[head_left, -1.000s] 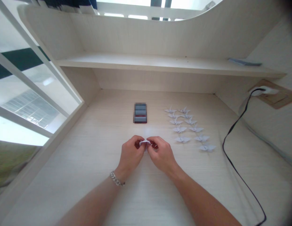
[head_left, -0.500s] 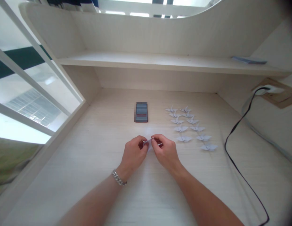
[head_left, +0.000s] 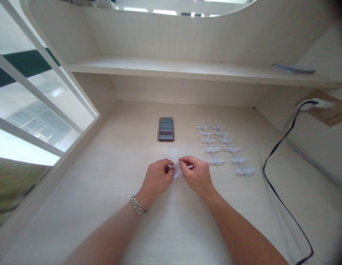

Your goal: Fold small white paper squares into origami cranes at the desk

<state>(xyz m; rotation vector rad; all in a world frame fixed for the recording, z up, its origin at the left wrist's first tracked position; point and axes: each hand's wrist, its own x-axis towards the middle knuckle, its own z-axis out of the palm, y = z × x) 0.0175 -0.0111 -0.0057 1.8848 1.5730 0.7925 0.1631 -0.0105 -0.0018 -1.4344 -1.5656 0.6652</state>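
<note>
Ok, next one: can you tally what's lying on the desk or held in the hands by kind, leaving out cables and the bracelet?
White paper cranes, set out in two columns: 11
White paper piece, held between the left hand and right hand: 1
Pixelated dark rectangular object: 1
Total: 13

From where I stand, 2 bare forearms (head_left: 237,224) slant inward, the left hand (head_left: 158,177) and right hand (head_left: 198,176) near each other, thumbs (head_left: 184,168) pinched toward bent fingers (head_left: 189,159).
</note>
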